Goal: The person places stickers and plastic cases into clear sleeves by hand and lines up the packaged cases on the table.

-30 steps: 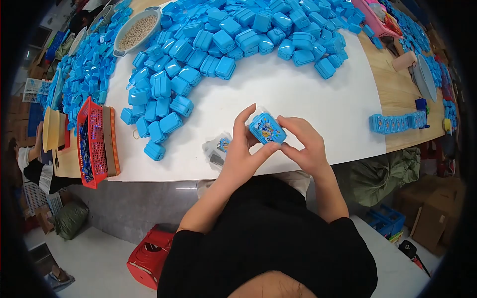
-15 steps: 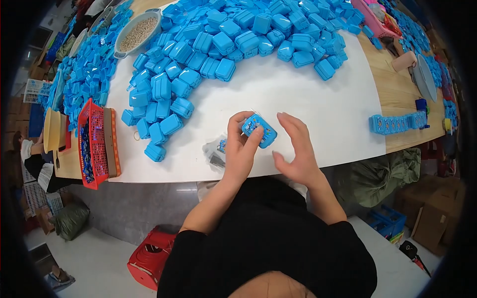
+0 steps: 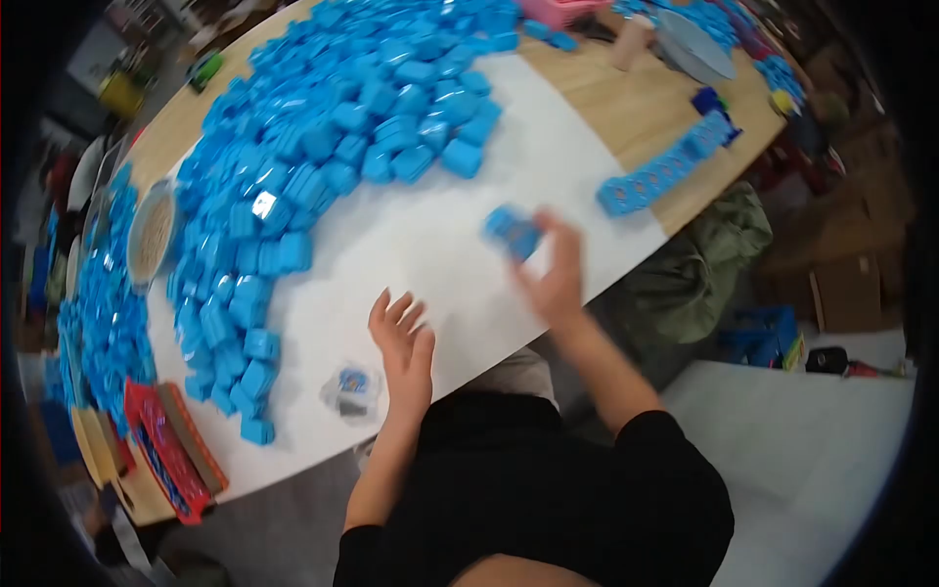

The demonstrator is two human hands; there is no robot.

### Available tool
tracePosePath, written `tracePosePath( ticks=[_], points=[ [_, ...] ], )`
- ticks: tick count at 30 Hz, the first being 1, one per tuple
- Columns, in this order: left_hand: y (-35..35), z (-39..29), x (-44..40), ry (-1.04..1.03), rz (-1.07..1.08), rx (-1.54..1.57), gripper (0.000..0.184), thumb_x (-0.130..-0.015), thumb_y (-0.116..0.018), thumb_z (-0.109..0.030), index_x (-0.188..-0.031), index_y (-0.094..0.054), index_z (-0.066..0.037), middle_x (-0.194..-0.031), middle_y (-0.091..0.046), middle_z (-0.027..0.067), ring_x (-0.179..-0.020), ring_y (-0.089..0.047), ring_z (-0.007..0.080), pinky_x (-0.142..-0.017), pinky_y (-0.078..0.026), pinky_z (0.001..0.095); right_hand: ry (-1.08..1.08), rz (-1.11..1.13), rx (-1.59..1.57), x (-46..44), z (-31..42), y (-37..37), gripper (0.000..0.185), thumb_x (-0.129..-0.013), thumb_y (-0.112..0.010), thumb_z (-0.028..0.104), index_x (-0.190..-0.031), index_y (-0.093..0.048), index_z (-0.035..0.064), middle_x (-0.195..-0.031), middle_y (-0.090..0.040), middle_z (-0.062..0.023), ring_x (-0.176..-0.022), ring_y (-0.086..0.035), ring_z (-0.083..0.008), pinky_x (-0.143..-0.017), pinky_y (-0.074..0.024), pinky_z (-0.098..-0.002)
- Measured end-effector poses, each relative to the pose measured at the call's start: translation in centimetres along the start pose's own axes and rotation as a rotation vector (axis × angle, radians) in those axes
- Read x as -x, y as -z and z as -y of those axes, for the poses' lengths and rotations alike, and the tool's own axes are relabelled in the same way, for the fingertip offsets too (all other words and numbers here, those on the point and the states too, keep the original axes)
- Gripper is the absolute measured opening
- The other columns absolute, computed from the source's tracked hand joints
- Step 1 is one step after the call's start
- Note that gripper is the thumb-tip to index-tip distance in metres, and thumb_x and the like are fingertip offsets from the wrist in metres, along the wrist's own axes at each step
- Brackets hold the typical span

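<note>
The right hand holds a blue case near the centre, towards 1 o'clock, over the white part of the bench. Its fingers seem to pinch the case by its near side, though blur hides the exact contact. The left hand, at 7 o'clock, is empty with its fingers spread; whether it touches the bench I cannot tell.

A slip looks the likeliest fault: only 1 hand carries the case, apparently by an edge, so a loose pinch could let it turn or drop. At 2 o'clock a row of cases stands packed close; a careless knock could push it out of line. The heap of cases at 11 o'clock is loosely stacked, so a bump might send a few sliding. The clear plastic bag at 8 o'clock lies just beside the left hand, light enough, I judge, for a sleeve or wrist to drag.

As for writing, none can be read: the held case is smeared by blur, the row's printed pictures are too small, and the bag shows only a bluish print with no legible letters or brand
</note>
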State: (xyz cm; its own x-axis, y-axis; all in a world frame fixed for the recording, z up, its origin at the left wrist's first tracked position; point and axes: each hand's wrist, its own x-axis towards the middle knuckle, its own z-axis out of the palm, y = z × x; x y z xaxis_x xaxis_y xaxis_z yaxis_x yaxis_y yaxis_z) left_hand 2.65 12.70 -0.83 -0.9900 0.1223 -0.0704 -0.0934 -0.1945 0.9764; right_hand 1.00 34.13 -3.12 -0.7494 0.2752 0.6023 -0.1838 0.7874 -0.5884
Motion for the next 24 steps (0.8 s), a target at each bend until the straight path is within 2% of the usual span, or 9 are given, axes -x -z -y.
tracePosePath(
  ticks=[1, 2, 5, 7, 10, 15, 20, 22, 24],
  points=[
    [-0.2, 0.6, 0.2, 0.002, 0.035, 0.007, 0.066, -0.087, -0.059, -0.013, -0.143, -0.025, -0.002, -0.132, -0.040, 0.0212, -0.118, -0.046, 0.0324, -0.097, -0.040, 0.0402, 0.001, -0.108, 0.175, -2.4, -3.6, 2.6, 0.058, -0.074, -0.071, 0.006, -0.126, -0.047, -0.0005, -0.119, -0.055, -0.0154, -0.108, -0.052, -0.0314, -0.097, -0.0399, -0.0381],
    [0.0, 1.8, 0.5, -0.044, 0.065, -0.159, 0.067, -0.086, -0.061, -0.013, -0.142, -0.027, -0.001, -0.133, -0.040, 0.0213, -0.120, -0.045, 0.0329, -0.099, -0.039, 0.0403, -0.044, -0.139, 0.374, -4.3, -7.8, 5.3, 0.055, -0.076, -0.071, 0.010, -0.125, -0.049, 0.0000, -0.118, -0.056, -0.0159, -0.106, -0.053, -0.0313, -0.094, -0.0422, -0.0383],
    [0.4, 4.9, 0.4, -0.218, 0.114, -0.657, 0.071, -0.081, -0.066, -0.014, -0.140, -0.030, 0.001, -0.135, -0.041, 0.0215, -0.124, -0.043, 0.0343, -0.104, -0.034, 0.0409, -0.255, -0.240, 0.597, -9.0, -19.5, 12.3, 0.047, -0.080, -0.069, 0.020, -0.121, -0.054, 0.0049, -0.114, -0.060, -0.0130, -0.105, -0.054, -0.0322, -0.091, -0.0430, -0.0386],
    [0.0, 5.0, 0.4, -0.253, 0.137, -0.720, 0.070, -0.081, -0.066, -0.014, -0.140, -0.031, 0.001, -0.135, -0.042, 0.0211, -0.124, -0.044, 0.0344, -0.104, -0.035, 0.0409, -0.177, -0.195, 0.757, -10.4, -24.6, 15.5, 0.045, -0.080, -0.068, 0.022, -0.121, -0.055, 0.0059, -0.114, -0.061, -0.0114, -0.105, -0.053, -0.0319, -0.093, -0.0420, -0.0391],
    [-0.5, 5.0, 0.2, -0.345, 0.201, -0.911, 0.069, -0.079, -0.067, -0.013, -0.138, -0.035, 0.001, -0.135, -0.043, 0.0200, -0.123, -0.044, 0.0344, -0.104, -0.035, 0.0408, -0.224, -0.171, 0.831, -11.1, -27.1, 16.9, 0.045, -0.079, -0.069, 0.021, -0.120, -0.057, 0.0095, -0.109, -0.062, -0.0121, -0.104, -0.052, -0.0301, -0.091, -0.0425, -0.0404],
    [-0.8, 4.7, 0.3, -0.303, 0.199, -0.978, 0.073, -0.077, -0.071, -0.017, -0.138, -0.036, 0.000, -0.136, -0.045, 0.0209, -0.123, -0.044, 0.0359, -0.104, -0.034, 0.0416, -0.194, -0.225, 0.985, -10.5, -27.9, 16.8, 0.046, -0.081, -0.069, 0.023, -0.123, -0.056, 0.0116, -0.115, -0.059, -0.0122, -0.105, -0.051, -0.0304, -0.092, -0.0411, -0.0409],
    [-0.8, 4.5, 0.4, -0.334, 0.194, -0.958, 0.065, -0.080, -0.067, -0.013, -0.136, -0.038, 0.001, -0.133, -0.046, 0.0199, -0.120, -0.047, 0.0333, -0.102, -0.037, 0.0393, -0.025, -0.415, 0.862, -10.0, -22.6, 14.9, 0.051, -0.082, -0.068, 0.024, -0.128, -0.053, 0.0068, -0.119, -0.057, -0.0129, -0.108, -0.050, -0.0319, -0.094, -0.0403, -0.0412],
    [-0.2, 4.5, 0.7, -0.318, 0.142, -0.837, 0.062, -0.081, -0.066, -0.012, -0.135, -0.039, 0.000, -0.133, -0.046, 0.0194, -0.119, -0.047, 0.0322, -0.101, -0.037, 0.0385, -0.009, -0.399, 0.588, -7.5, -17.4, 10.8, 0.038, -0.085, -0.066, 0.017, -0.119, -0.056, 0.0041, -0.117, -0.057, -0.0129, -0.103, -0.052, -0.0310, -0.092, -0.0405, -0.0402],
    [1.0, 4.5, 1.2, -0.279, 0.058, -0.609, 0.056, -0.082, -0.063, -0.009, -0.133, -0.040, 0.000, -0.131, -0.047, 0.0183, -0.117, -0.048, 0.0299, -0.100, -0.039, 0.0369, 0.040, -0.177, 0.032, -3.0, -8.5, 3.6, 0.032, -0.079, -0.066, 0.007, -0.110, -0.058, 0.0037, -0.107, -0.057, -0.0109, -0.096, -0.054, -0.0273, -0.088, -0.0416, -0.0387]
  ],
)
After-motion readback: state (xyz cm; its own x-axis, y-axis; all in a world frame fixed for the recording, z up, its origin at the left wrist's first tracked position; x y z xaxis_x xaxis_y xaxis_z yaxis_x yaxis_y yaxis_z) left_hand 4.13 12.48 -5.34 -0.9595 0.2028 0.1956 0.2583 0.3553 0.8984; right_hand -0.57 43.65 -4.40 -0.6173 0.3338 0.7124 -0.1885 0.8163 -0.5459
